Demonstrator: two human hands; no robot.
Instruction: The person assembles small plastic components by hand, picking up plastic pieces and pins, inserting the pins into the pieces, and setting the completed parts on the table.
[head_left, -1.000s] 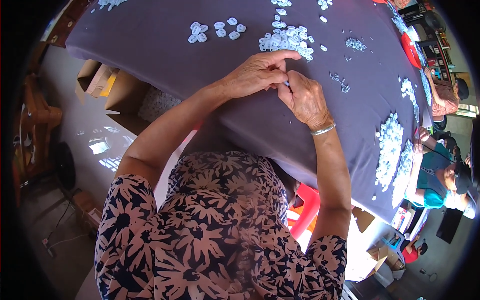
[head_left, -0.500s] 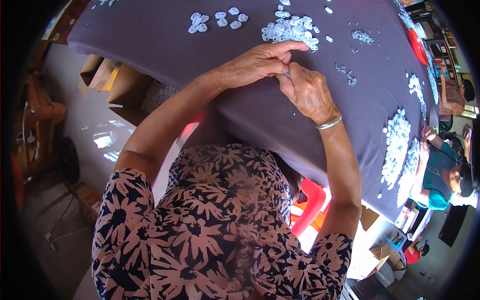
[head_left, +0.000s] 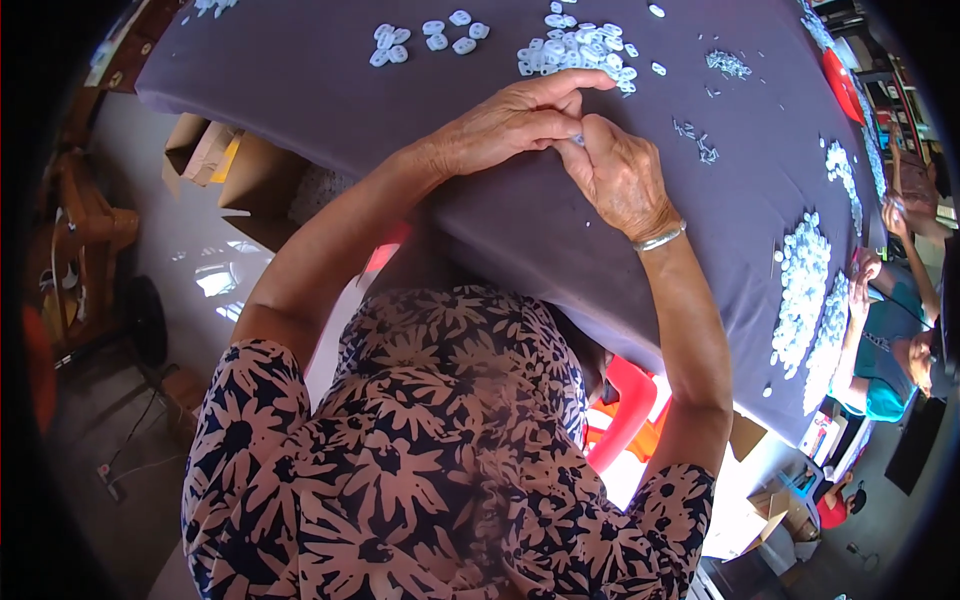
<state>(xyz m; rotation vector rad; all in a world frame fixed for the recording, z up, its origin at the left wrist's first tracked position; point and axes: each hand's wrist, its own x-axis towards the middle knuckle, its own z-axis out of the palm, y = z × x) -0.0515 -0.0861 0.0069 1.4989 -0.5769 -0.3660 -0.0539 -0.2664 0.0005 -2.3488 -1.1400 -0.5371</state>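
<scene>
My left hand [head_left: 512, 122] and my right hand [head_left: 622, 178] meet above the dark cloth near the table's front edge. Between their fingertips shows a bit of a small pale plastic piece [head_left: 577, 139]; the fingers hide most of it. Both hands are closed in a pinch on it, while my left index finger stretches out to the right. Just beyond them lies a heap of white oval plastic pieces with holes [head_left: 575, 50]. To the right of my right hand are small thin metal pins [head_left: 697, 140], with a further pile of pins [head_left: 728, 64] behind.
Small groups of white pieces [head_left: 437, 41] lie at the far left. Long heaps of white parts [head_left: 800, 295] run along the right side, near a co-worker in teal [head_left: 885, 345]. A red bowl [head_left: 842, 85] stands far right. Cardboard boxes [head_left: 250, 185] sit below the table's left edge.
My hands stay together on the small piece, with only slight finger movement. The view has shifted a little. At the right, the co-workers' arms have moved.
</scene>
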